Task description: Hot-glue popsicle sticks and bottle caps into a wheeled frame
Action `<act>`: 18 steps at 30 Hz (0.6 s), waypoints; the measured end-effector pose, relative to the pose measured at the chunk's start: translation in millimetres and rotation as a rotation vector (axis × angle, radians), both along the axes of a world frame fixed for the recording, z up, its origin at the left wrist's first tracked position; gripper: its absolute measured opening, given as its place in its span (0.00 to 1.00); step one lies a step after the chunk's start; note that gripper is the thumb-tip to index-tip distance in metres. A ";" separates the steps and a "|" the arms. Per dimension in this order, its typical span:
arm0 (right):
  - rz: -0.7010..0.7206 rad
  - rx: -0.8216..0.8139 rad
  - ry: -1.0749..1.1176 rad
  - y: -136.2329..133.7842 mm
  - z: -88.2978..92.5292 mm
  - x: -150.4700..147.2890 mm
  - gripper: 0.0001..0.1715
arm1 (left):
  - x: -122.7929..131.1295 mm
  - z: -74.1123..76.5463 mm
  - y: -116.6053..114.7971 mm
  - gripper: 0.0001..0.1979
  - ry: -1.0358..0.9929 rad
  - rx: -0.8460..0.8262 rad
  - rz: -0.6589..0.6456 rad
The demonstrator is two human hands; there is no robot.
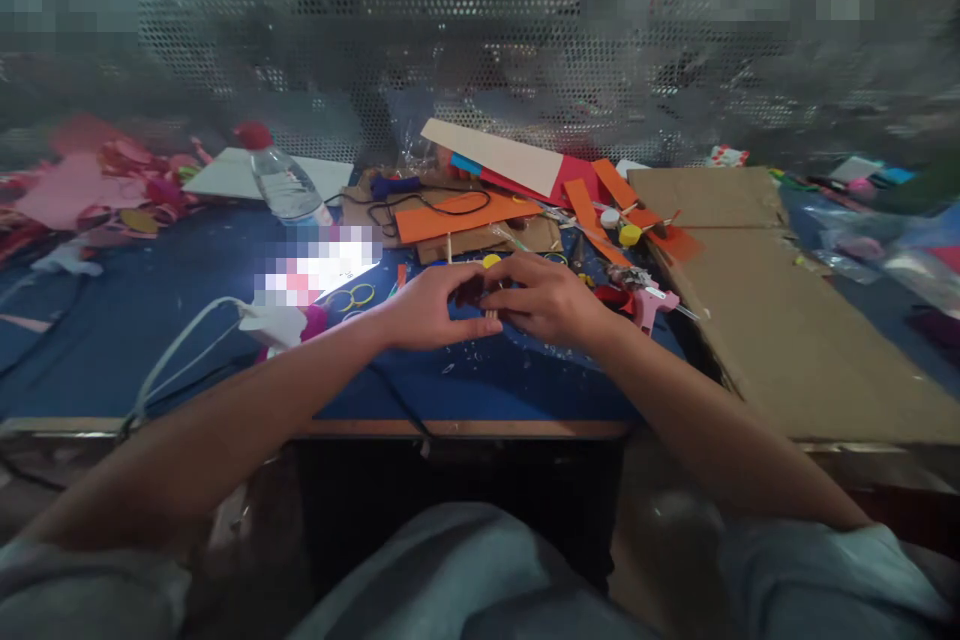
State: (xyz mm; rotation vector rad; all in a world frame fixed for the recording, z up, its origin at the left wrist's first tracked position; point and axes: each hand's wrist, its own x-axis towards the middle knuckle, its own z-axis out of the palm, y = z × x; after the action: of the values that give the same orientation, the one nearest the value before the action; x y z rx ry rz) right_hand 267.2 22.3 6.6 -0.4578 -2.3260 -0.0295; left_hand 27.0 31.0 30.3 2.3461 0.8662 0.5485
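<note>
My left hand (435,308) and my right hand (551,300) meet over the blue table, fingers curled in towards each other. Between the fingertips they grip a small piece with pale, wood-coloured sticks (491,316). My fingers cover most of it, so its full shape is hidden. A round yellow cap (491,262) shows just above the fingers; whether it belongs to the held piece I cannot tell. Small clear scraps (472,357) lie on the table below my hands. Left of my left hand are yellow-rimmed rings (363,295).
A lit phone (337,270), a white charger (274,325) with cable and a water bottle (289,185) stand left. Orange strips (465,215) lie behind my hands. A pink glue gun (651,305) and large cardboard (795,340) are on the right. A perforated metal screen (480,50) rises behind.
</note>
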 end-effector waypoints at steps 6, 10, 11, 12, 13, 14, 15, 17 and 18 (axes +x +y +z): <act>-0.108 -0.222 0.257 17.6 -18.0 4.8 0.07 | -11.4 -13.1 44.3 0.38 0.089 0.088 0.173; -0.190 -0.313 0.327 26.2 -28.1 6.8 0.06 | -22.4 -27.8 61.7 0.34 0.232 0.222 0.367; -0.200 -0.330 0.335 27.7 -30.6 6.7 0.06 | -23.3 -30.6 61.9 0.37 0.275 0.235 0.363; -0.207 -0.351 0.341 28.8 -32.9 6.3 0.06 | -23.4 -32.8 60.7 0.39 0.310 0.246 0.352; -0.211 -0.371 0.346 29.6 -35.1 5.8 0.07 | -22.8 -34.3 58.2 0.39 0.338 0.256 0.338; -0.214 -0.391 0.349 30.1 -37.0 5.0 0.07 | -21.6 -35.1 55.0 0.38 0.358 0.267 0.325; -0.216 -0.412 0.353 30.3 -38.7 4.2 0.06 | -20.1 -35.1 51.5 0.38 0.371 0.276 0.307; -0.225 -0.455 0.367 30.0 -41.3 2.4 0.07 | -17.3 -33.2 44.4 0.38 0.381 0.293 0.280; -0.232 -0.476 0.382 29.5 -42.2 1.6 0.10 | -16.5 -31.6 41.2 0.40 0.383 0.301 0.278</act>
State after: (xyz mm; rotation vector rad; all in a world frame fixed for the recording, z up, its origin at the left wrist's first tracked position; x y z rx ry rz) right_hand 268.8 51.8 -35.6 -0.8841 -1.8827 0.4690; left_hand 10.5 72.2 -1.2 2.6719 1.3830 0.3610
